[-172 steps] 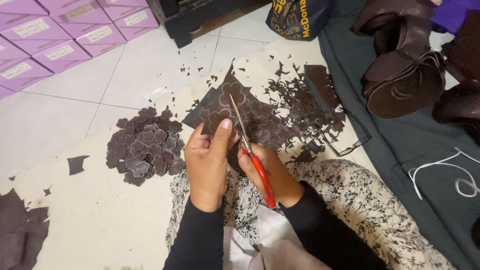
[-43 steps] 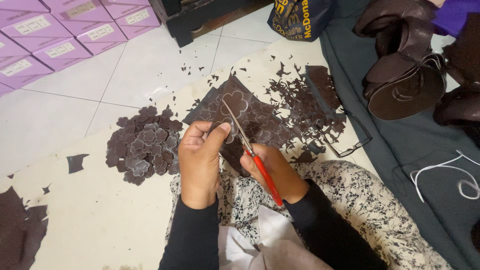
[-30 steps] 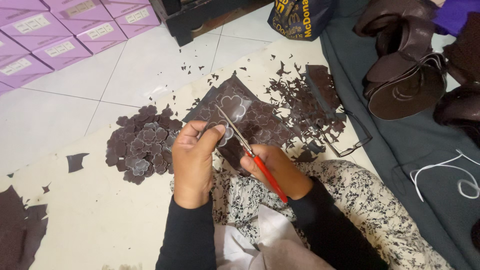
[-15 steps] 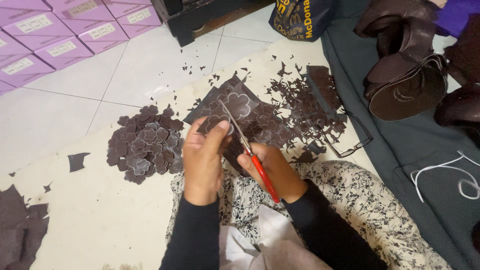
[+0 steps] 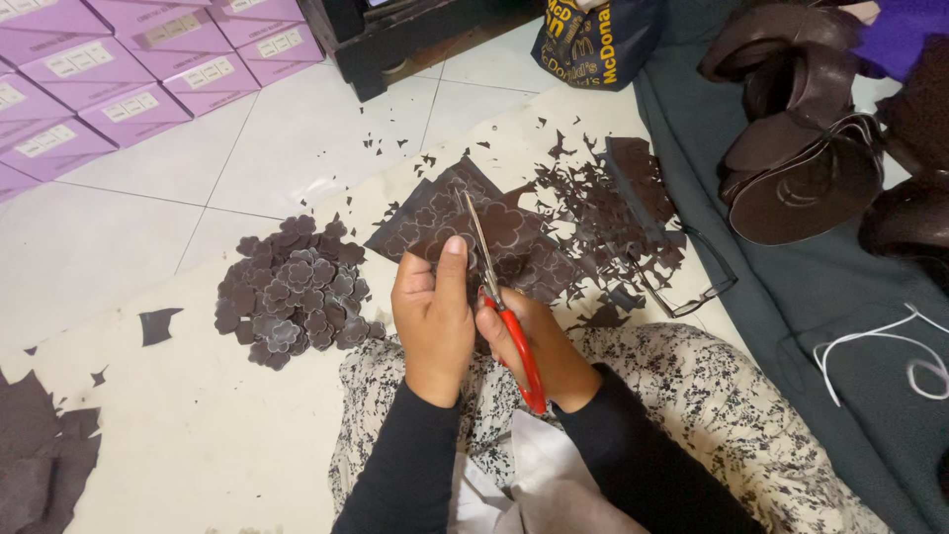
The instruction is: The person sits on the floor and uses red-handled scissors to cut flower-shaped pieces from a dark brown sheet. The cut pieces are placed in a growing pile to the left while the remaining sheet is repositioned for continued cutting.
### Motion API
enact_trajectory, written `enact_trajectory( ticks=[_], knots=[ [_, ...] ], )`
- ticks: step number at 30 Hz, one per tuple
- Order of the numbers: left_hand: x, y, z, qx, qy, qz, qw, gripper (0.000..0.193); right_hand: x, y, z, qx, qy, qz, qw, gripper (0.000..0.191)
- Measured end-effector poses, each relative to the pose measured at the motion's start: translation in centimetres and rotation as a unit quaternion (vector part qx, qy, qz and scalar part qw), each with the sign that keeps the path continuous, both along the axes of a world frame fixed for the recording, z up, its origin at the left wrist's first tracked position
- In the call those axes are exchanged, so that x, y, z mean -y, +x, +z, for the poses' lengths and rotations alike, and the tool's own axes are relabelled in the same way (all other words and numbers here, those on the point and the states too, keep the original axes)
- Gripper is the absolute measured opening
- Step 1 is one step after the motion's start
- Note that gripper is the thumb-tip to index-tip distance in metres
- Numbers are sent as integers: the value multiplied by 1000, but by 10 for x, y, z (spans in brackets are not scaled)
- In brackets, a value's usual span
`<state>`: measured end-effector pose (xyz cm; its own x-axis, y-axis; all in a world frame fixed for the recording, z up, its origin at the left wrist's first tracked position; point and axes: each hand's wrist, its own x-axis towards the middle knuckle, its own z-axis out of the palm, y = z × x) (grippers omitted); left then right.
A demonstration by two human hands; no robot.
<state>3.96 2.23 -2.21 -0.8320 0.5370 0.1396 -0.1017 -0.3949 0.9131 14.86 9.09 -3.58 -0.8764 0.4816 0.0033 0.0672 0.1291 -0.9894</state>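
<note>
White floor tiles surround her: left hand pinches a dark brown sheet, right hand grips red-handled scissors beside cut flowers.

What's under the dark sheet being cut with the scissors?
Under the dark sheet a pale floor covering shows around its edges, strewn with dark scraps. Whatever lies directly beneath the sheet is covered; the left hand hides its near edge.

Stacked purple boxes at upper left on white tiled floor; pile of cut brown flower shapes beside; dark scraps scattered; brown sandal soles on grey cloth, white cord near.
</note>
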Motion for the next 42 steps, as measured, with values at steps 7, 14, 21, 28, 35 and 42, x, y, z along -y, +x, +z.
enact_trajectory(
  ticks=[7, 14, 21, 28, 35, 42],
  knots=[
    [-1, 1, 0, 35, 8, -4, 999, 14, -3, 4, 1, 6, 19, 5, 1000, 46],
    [2, -3, 4, 24, -7, -2, 1000, 14, -8, 3, 2, -35, 95, 10, 995, 45],
    [4, -4, 7, 9, -17, -7, 1000, 13, -12, 6, -2, 16, 53, 13, 998, 44],
    [13, -18, 17, -13, -42, -60, 997, 13, -21, 12, -3, 18, 34, 42, 998, 48],
    [23, -33, 20, -74, -132, -110, 982, 14, -25, 9, 1, -4, 84, 79, 993, 49],
    [10, -12, 6, 13, -4, -127, 992, 15, 1, 2, -5, -39, -112, -11, 993, 46]
  ],
)
